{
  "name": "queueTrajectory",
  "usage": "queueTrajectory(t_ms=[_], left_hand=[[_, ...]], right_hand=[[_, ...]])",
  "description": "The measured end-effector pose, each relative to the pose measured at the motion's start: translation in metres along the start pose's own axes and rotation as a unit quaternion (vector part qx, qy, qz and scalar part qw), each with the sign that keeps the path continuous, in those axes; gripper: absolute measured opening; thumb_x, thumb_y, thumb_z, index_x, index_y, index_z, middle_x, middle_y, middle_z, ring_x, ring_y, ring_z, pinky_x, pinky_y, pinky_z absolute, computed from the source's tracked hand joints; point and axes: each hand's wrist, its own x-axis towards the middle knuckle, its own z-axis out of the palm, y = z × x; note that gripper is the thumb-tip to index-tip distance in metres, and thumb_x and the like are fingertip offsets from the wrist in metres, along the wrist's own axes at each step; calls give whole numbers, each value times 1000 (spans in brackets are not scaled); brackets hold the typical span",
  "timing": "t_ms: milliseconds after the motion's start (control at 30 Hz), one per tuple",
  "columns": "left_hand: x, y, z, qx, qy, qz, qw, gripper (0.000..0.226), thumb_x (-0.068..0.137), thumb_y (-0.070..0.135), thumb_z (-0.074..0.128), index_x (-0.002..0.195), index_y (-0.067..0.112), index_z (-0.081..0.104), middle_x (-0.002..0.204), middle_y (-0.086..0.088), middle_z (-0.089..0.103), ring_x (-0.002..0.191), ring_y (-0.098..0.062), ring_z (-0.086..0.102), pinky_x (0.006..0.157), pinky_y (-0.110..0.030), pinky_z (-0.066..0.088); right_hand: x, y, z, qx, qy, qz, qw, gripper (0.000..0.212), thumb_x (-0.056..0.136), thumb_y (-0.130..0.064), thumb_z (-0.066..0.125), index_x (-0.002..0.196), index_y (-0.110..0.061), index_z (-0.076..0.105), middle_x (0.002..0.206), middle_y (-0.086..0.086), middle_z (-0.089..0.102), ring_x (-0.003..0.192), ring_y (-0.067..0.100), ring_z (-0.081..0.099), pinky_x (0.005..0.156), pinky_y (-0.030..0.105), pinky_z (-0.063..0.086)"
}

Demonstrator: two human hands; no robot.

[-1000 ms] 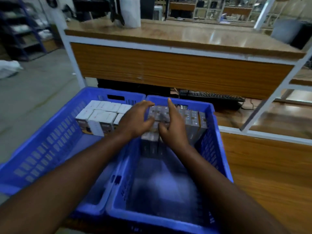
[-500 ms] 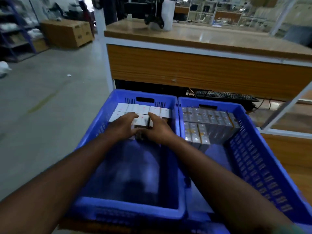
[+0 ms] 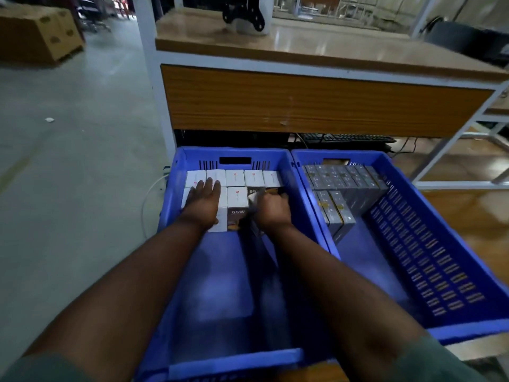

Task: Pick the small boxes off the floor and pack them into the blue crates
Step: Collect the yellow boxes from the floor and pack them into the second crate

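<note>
Two blue crates (image 3: 292,172) with slotted walls stand side by side, touching along their long rims. In the left crate, white small boxes (image 3: 234,177) stand packed upright against the far wall, a second row in front of them; two dark faces there read "65W" (image 3: 237,213). The right crate holds grey boxes (image 3: 341,180) massed at its far end, a short row (image 3: 334,213) stepping forward along its left wall.

Two blue plastic crates (image 3: 292,161) sit side by side before the wooden bench (image 3: 303,103); small cardboard boxes (image 3: 242,177) fill their far ends.
</note>
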Motion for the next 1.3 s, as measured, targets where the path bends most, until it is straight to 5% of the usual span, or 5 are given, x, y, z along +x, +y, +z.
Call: queueTrajectory(t_ms=[167,333,567,967,1300], left_hand=[[3,1,5,3,10,1,1000,113,87,29,79,162,8,-3,169,-16,-7,156,-38,-3,127,-50,3],[6,7,20,4,16,-14,1000,122,86,47,76,160,8,-14,167,-18,-20,154,-40,-16,125,-53,-5],[8,11,23,-32,47,-22,998,122,81,75,62,162,20,-9,169,-9,-18,155,-37,-15,123,-54,-6],[11,12,24,-15,67,-29,997,111,87,73,55,162,20,-6,170,-10,-13,156,-35,-12,125,-52,-4],[-18,16,-2,-19,67,1,998,127,78,75,64,161,7,-3,170,-16,-5,157,-34,-7,126,-48,4]], right_hand=[[2,4,-5,-38,-86,-37,995,99,86,-28,77,157,2,14,147,23,45,131,40,48,104,48,42],[10,14,4,48,-18,-26,998,57,98,-9,56,151,-8,34,133,22,56,111,39,63,87,47,58],[0,8,22,112,27,-80,990,71,96,-8,62,156,-19,25,170,17,-8,115,40,56,87,45,55],[1,-2,27,39,11,-65,997,86,99,-30,58,163,-32,1,172,6,-10,120,45,50,90,51,54],[-27,-4,-16,-28,-32,-44,998,109,90,-37,71,163,-23,-10,171,10,-14,155,46,4,110,57,42]])
